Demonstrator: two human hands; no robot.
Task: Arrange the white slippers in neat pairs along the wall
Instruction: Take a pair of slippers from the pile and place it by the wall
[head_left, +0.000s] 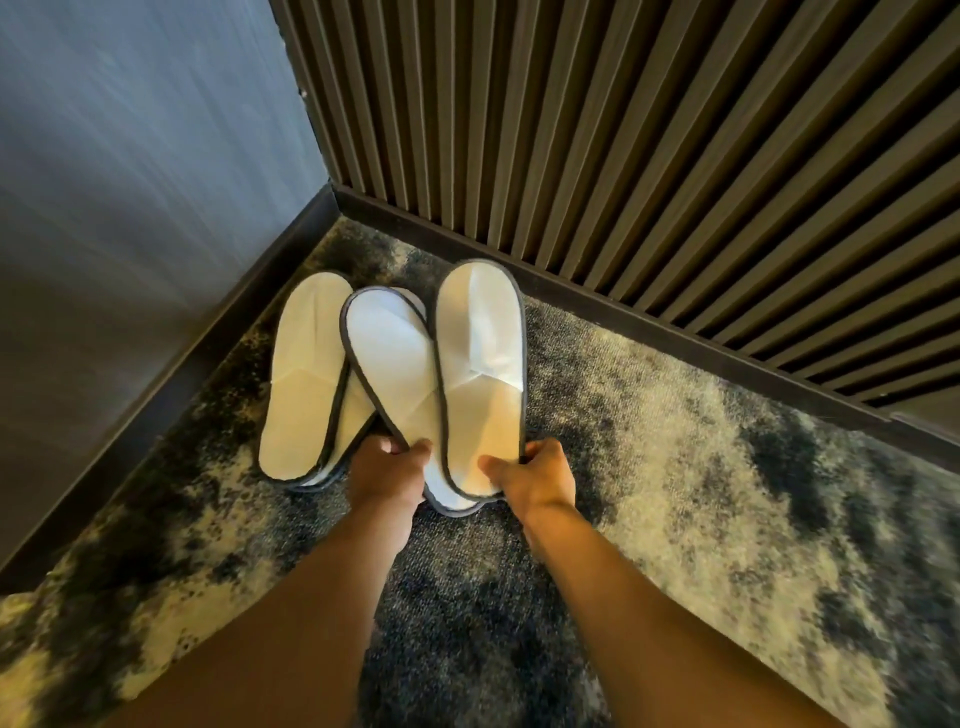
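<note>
White slippers with dark grey trim lie in the corner on the carpet. The left slipper rests on top of another whose edge shows beneath it. My left hand grips the heel end of the middle slipper, which lies slanted across the others. My right hand holds the heel of the right slipper, which points toward the slatted wall and overlaps the middle one.
A dark slatted wall with a black baseboard runs along the back right. A smooth blue-grey wall closes the left side. The mottled dark and pale carpet extends to the right.
</note>
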